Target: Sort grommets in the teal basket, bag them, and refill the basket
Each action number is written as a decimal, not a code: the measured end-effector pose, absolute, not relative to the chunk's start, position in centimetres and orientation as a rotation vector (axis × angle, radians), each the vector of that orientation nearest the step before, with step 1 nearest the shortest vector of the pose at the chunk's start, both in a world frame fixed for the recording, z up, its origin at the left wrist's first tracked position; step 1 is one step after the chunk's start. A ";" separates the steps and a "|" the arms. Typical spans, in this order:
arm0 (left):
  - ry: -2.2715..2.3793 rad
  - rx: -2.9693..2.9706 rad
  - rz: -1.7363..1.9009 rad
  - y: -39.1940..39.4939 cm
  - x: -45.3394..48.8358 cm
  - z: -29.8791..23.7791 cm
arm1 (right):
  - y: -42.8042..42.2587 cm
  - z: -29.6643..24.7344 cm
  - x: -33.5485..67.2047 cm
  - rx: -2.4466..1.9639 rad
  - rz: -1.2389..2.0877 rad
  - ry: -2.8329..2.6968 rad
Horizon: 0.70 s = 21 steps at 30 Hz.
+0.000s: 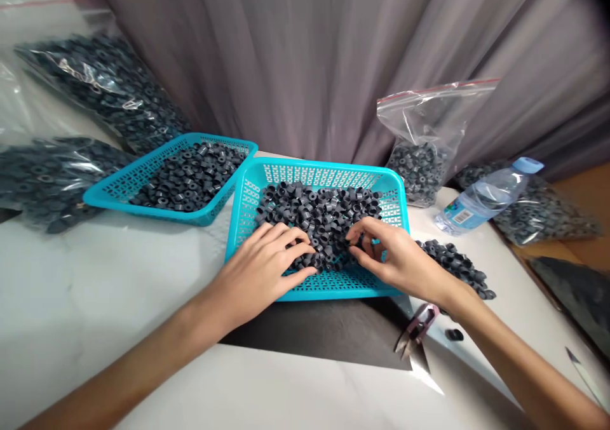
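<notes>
Rings [324, 217] of dark grey plastic lie heaped in the near basket [238, 208], which stands mid-desk with its front edge on a dark mat [324, 331]. The left hand [267, 268] lies palm down on the heap's left side, fingers spread and loosely bent, gripping nothing that shows. The right hand [395, 258] has thumb and forefinger pinched together at the heap's right side. They seem to be on one of the rings, though the piece itself is too small to make out.

Risks, as I judge them: the rings are small and round, so any flicked over the low rim would likely roll across the smooth desk [95, 303] toward its front edge. One stray ring [454, 335] lies beside the snips [419, 328]. Those snips sit just under the right wrist — a sweep of the forearm could catch them. The loose heap [452, 265] right of the basket could get mixed with what the basket holds.

The desk top is pale and glossy. A second basket [109, 192] of rings sits toward the back left, with filled bags [95, 80] along the left edge. Toward the back right are an open zip bag [419, 150] and a water bottle [481, 204] on its side. A grey curtain [309, 55] closes off the back.
</notes>
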<state>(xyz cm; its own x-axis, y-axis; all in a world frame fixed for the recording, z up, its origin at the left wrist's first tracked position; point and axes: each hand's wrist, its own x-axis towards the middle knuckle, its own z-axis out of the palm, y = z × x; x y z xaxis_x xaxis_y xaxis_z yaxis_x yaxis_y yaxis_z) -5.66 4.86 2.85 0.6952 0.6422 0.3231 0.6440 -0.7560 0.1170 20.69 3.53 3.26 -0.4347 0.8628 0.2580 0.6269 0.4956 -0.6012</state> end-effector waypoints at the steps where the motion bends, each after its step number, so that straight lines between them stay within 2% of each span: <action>1: -1.095 -2.887 -0.548 4.9 -5.7 2.8 | 3.5 3.2 20.8 -1.198 0.512 -2.240; 12: -1.118 -2.848 -0.574 4.6 -5.6 2.8 | 3.5 2.5 17.6 -1.193 0.127 -2.512; 21: -1.132 -2.822 -0.585 4.9 -5.8 2.7 | 4.1 1.5 16.7 -1.313 0.115 -2.441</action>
<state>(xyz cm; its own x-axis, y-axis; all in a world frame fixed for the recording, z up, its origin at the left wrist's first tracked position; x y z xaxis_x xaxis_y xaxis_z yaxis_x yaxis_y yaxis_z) -5.78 4.88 2.65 0.6615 0.6577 0.3604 0.6747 -0.7317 0.0968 16.68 4.07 1.54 -0.5003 0.8200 0.2781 0.7903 0.5637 -0.2402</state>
